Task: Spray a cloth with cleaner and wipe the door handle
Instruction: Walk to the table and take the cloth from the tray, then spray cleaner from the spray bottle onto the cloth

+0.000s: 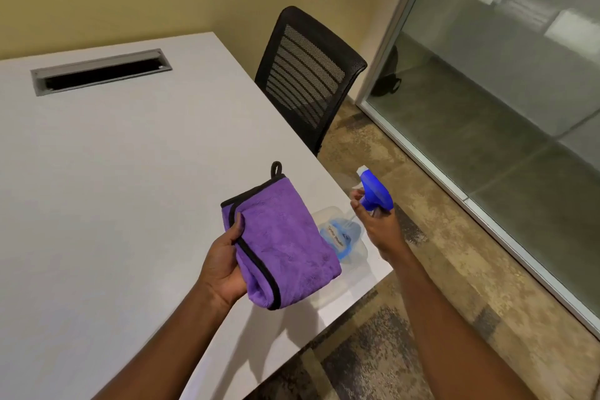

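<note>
- My left hand (227,261), low in the middle of the frame, is closed on the folded purple cloth (279,243), thumb on top along the black trim, fingers underneath.
- My right hand (380,224), just to the right, is wrapped around the neck of the spray bottle (344,237), with fingertips (356,196) curled at the trigger under the blue spray head (373,188).
- The bottle's clear body, with blue liquid inside, sits partly behind the cloth's right edge; I cannot tell whether they touch.
- The nozzle points toward the upper left of the frame, over the top of the cloth, not squarely at it.
- To spray well, I judge I should tip the nozzle down onto the flat face of the cloth, hold the cloth steady and open to it, and use short pulls so mist does not drift onto the table (113,204).
- Both hands hover over the table's lower right corner; a black mesh chair (308,75) stands beyond it at upper centre.
- No door handle shows; only a glass wall (519,91) fills the right side.
</note>
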### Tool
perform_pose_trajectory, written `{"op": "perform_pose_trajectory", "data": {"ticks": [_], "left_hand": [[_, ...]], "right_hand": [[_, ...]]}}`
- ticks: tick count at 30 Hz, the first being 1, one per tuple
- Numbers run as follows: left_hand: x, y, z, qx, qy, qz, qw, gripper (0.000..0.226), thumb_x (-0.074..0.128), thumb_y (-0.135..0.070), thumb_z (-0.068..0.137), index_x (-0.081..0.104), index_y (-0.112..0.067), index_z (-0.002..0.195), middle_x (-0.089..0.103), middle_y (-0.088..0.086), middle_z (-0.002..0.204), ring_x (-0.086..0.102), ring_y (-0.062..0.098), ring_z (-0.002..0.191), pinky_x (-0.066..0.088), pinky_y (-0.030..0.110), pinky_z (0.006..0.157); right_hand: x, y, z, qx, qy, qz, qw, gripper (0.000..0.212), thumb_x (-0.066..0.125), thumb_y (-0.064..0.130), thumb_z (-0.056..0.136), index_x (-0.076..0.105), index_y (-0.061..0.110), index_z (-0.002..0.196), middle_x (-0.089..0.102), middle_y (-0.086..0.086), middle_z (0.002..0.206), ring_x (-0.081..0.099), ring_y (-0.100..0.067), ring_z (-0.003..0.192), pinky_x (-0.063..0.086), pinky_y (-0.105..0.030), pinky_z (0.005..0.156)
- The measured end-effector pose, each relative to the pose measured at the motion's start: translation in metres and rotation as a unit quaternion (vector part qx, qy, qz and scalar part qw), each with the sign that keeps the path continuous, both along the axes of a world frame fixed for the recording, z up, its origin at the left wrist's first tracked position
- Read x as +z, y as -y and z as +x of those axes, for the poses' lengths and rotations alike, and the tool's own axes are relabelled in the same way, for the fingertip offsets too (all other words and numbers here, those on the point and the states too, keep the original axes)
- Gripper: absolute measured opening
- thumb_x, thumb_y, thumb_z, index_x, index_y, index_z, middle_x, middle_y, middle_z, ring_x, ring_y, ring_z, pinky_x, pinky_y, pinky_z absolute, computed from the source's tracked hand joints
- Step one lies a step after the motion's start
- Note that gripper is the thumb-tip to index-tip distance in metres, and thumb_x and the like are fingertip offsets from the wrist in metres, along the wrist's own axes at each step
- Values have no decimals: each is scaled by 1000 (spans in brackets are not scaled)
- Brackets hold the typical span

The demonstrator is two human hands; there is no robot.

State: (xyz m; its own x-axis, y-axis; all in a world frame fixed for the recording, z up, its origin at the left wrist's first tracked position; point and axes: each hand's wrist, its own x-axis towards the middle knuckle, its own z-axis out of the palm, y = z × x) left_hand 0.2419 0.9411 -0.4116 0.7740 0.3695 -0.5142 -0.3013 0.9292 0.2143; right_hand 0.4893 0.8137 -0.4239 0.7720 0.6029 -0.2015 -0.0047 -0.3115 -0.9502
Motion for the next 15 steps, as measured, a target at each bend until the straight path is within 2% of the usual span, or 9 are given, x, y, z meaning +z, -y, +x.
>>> {"op": "perform_pose_trajectory", "data": {"ticks": [2, 6, 9, 13, 15], "left_hand": [[0, -3, 0, -2, 5, 0, 1000, 40, 47, -39, 96, 69, -10, 113, 70, 12, 108, 68, 31, 96, 57, 43, 80], [0, -9, 1, -1, 3, 4, 1000, 40, 47, -39, 96, 68, -11, 117, 69, 12, 110, 66, 31, 98, 55, 43, 83], [0, -13, 2, 5, -5, 6, 1000, 41, 51, -39, 94, 62, -15, 126, 68, 11, 112, 65, 30, 100, 55, 42, 83], [-1, -16, 2, 12, -2, 9, 1000, 41, 52, -39, 94, 62, -16, 126, 68, 10, 112, 64, 29, 101, 54, 42, 85], [-1, -16, 2, 18, -2, 9, 1000, 39, 52, -39, 94, 64, -16, 123, 68, 10, 111, 64, 30, 101, 53, 43, 86]], "right_hand": [[0, -3, 0, 0, 15, 11, 1000, 35, 66, 5, 88, 58, -3, 121, 69, -11, 105, 68, -6, 96, 53, -22, 85], [1, -5, -5, 16, -5, 14, 1000, 37, 66, 5, 88, 58, -2, 124, 71, -11, 110, 68, -12, 102, 54, -34, 96], [17, -7, -10, 36, 16, 37, 999, 28, 65, 3, 88, 62, 1, 115, 71, -8, 105, 68, -7, 101, 53, -34, 97], [55, -6, -15, 63, 38, 85, 994, 23, 65, 2, 85, 63, 14, 105, 73, 2, 93, 68, -8, 97, 55, -26, 89], [75, -1, -17, 75, 76, 94, 990, 14, 69, 16, 83, 65, 14, 97, 73, 2, 87, 68, -8, 89, 56, -24, 83]]}}
